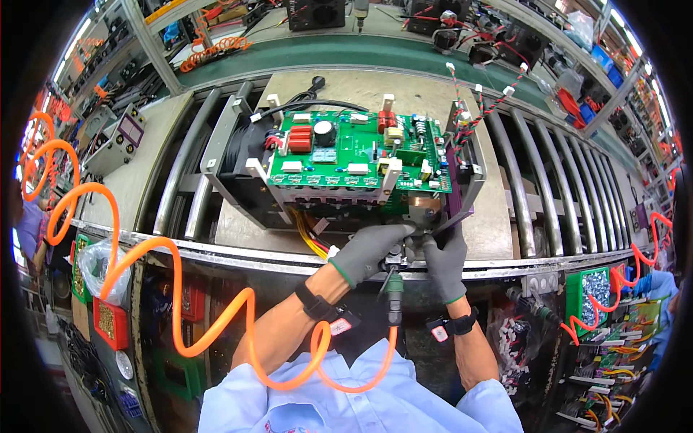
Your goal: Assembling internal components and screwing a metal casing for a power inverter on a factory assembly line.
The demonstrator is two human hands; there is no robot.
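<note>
An open-framed electrical unit (271, 209) stands in front of me, with a green circuit board (339, 148) on top. My left hand (372, 250), in a grey glove, reaches to the unit's lower front edge with fingers bent together. Close beside it, my right hand (447, 263), also gloved, has its fingers curled at the same edge, near the purple side panel (456, 169). What the fingertips hold is too small to make out. Between my wrists a green-and-black air tool (394, 292) stands upright near the rail, its head partly behind my left hand.
The unit rests on a board (494, 224) over a roller conveyor (552, 180). An orange coiled hose (177, 303) loops across my left arm to the tool. Red (110, 325) and green (588, 299) bins of small parts flank the bench. Red-black wires (498, 105) rise at the unit's right.
</note>
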